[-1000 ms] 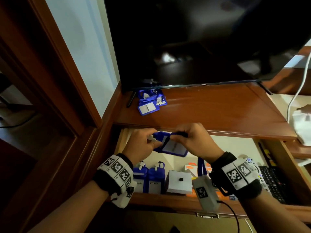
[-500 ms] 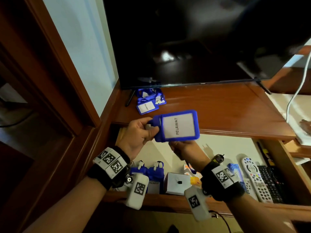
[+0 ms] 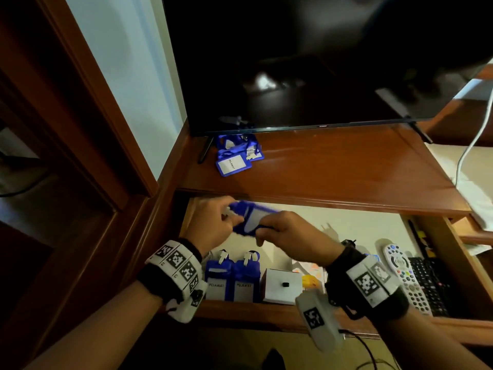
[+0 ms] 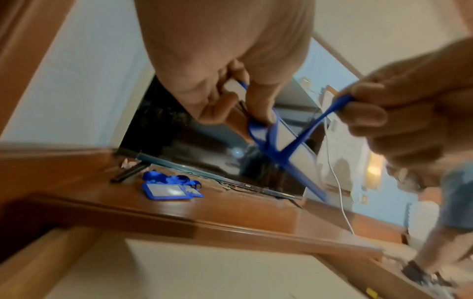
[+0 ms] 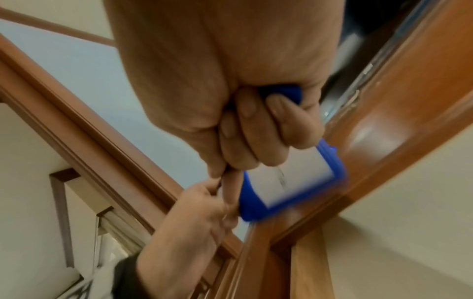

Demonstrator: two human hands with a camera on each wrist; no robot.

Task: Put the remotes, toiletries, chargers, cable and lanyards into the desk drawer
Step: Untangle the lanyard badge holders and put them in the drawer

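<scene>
Both hands hold one blue lanyard badge (image 3: 253, 217) above the open desk drawer (image 3: 266, 313). My left hand (image 3: 213, 222) pinches the badge's clip end (image 4: 236, 89). My right hand (image 3: 288, 233) grips the blue strap (image 4: 330, 109), which is pulled across the badge (image 5: 294, 182). Two wrapped blue badges (image 3: 232, 281) stand at the drawer's front left. A pile of blue lanyards (image 3: 236, 153) lies on the desk top under the TV, also seen in the left wrist view as lanyards (image 4: 171, 187).
In the drawer are a white box (image 3: 282, 288), orange packets (image 3: 310, 276), a light remote (image 3: 405, 279) and a black remote (image 3: 432, 284). A black TV (image 3: 306, 62) stands on the desk top (image 3: 333, 177). A white cable (image 3: 472, 145) hangs at the right.
The badge was held up flat facing me half a second ago; now it is lowered over the drawer, and my right hand has come over it, gripping the strap.
</scene>
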